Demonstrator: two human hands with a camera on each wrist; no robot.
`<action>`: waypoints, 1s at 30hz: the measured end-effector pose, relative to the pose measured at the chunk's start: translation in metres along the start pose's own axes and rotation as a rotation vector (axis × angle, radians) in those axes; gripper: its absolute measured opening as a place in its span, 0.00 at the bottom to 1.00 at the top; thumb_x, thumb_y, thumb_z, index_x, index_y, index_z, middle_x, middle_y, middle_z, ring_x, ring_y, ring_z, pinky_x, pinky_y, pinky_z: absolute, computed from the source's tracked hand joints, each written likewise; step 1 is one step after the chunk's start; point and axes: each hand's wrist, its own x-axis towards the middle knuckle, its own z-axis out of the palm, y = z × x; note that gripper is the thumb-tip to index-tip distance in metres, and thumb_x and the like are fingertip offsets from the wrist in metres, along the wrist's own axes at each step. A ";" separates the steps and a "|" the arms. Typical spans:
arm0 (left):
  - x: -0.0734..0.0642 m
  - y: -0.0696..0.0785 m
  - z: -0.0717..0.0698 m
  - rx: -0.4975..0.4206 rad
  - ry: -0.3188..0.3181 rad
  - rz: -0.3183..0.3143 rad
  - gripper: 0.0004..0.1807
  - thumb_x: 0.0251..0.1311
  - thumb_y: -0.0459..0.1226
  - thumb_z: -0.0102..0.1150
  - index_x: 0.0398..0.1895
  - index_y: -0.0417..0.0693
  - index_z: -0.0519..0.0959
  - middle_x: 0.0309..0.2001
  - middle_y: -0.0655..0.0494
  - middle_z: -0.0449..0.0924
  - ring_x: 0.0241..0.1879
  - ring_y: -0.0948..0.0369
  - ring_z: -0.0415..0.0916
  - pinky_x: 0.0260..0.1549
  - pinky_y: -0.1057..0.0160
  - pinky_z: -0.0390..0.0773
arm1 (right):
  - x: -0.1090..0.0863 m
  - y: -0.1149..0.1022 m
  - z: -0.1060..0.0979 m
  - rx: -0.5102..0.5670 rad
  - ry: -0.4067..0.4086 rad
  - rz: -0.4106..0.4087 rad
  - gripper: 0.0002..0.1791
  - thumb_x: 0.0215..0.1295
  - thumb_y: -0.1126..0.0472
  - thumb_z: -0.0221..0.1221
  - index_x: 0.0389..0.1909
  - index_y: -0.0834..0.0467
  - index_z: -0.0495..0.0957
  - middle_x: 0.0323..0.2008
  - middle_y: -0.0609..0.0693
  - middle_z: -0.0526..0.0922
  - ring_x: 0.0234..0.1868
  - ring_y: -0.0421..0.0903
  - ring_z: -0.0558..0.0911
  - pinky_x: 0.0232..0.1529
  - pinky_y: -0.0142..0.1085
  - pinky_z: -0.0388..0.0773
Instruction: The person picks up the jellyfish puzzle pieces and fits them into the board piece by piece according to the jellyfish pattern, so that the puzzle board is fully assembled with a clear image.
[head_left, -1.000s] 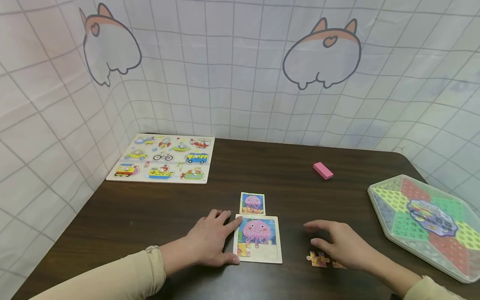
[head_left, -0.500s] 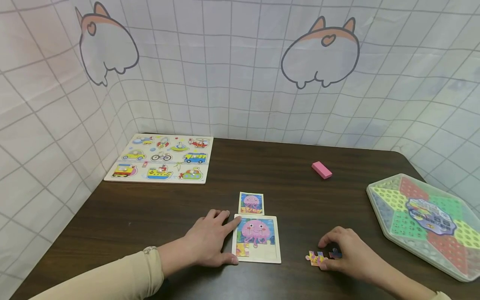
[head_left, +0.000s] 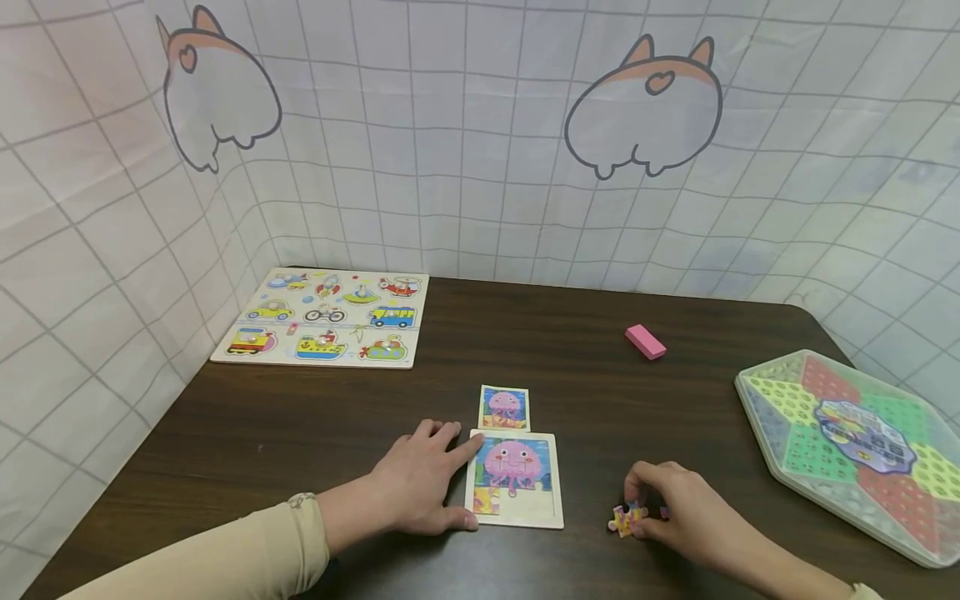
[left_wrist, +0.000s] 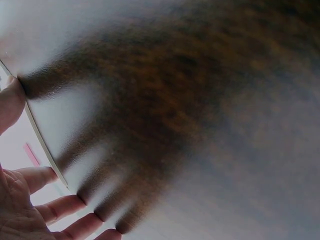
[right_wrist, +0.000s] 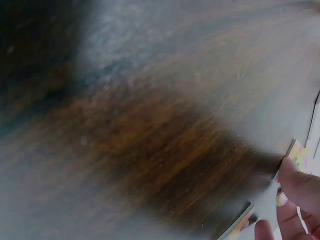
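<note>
A jigsaw tray [head_left: 558, 492] with a pink jellyfish picture lies at the table's front middle; its lower right part shows bare board. My left hand [head_left: 423, 479] rests beside it with spread fingers, forefinger and thumb touching its left edge. To the right of the tray, my right hand [head_left: 693, 512] pinches a yellow and pink jigsaw piece [head_left: 624, 522] between thumb and forefinger, and the piece is slightly tilted. A second piece [right_wrist: 239, 224] lies on the table by the right hand's fingers, mostly hidden in the head view.
A small jellyfish picture card [head_left: 504, 407] touches the tray's far edge. At the back left lies a vehicle peg puzzle board [head_left: 352, 354]. A pink block [head_left: 645, 342] is at the back right, with a hexagonal Chinese checkers box [head_left: 862, 442] at the right edge.
My right hand has come down onto the jigsaw pieces and now pinches one, which has tilted and shifted slightly left. The left hand and tray have stayed in place.
</note>
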 end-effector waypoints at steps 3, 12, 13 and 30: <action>0.000 0.000 0.000 -0.004 0.001 0.003 0.51 0.54 0.68 0.64 0.78 0.58 0.64 0.74 0.46 0.65 0.70 0.45 0.64 0.61 0.44 0.75 | 0.003 -0.004 -0.003 0.109 -0.036 0.033 0.16 0.55 0.60 0.75 0.31 0.45 0.75 0.30 0.34 0.77 0.35 0.31 0.73 0.33 0.30 0.72; -0.001 0.000 0.000 0.009 0.003 0.005 0.51 0.53 0.69 0.64 0.78 0.58 0.64 0.74 0.46 0.65 0.69 0.46 0.64 0.60 0.43 0.76 | 0.032 -0.031 -0.006 0.553 -0.094 0.202 0.09 0.63 0.62 0.70 0.40 0.61 0.83 0.31 0.49 0.84 0.30 0.39 0.79 0.31 0.31 0.79; -0.001 0.000 0.000 0.007 0.003 0.005 0.51 0.54 0.69 0.64 0.78 0.58 0.64 0.73 0.46 0.65 0.69 0.46 0.64 0.61 0.43 0.76 | 0.036 -0.035 -0.004 0.578 -0.102 0.226 0.10 0.63 0.61 0.70 0.41 0.62 0.84 0.31 0.50 0.84 0.30 0.40 0.80 0.30 0.32 0.79; -0.001 0.000 0.000 -0.001 0.025 0.007 0.51 0.54 0.69 0.64 0.78 0.58 0.65 0.73 0.46 0.66 0.70 0.46 0.64 0.61 0.43 0.75 | 0.078 -0.080 0.031 0.603 -0.164 0.320 0.08 0.59 0.62 0.73 0.30 0.63 0.85 0.20 0.51 0.87 0.21 0.38 0.84 0.21 0.29 0.74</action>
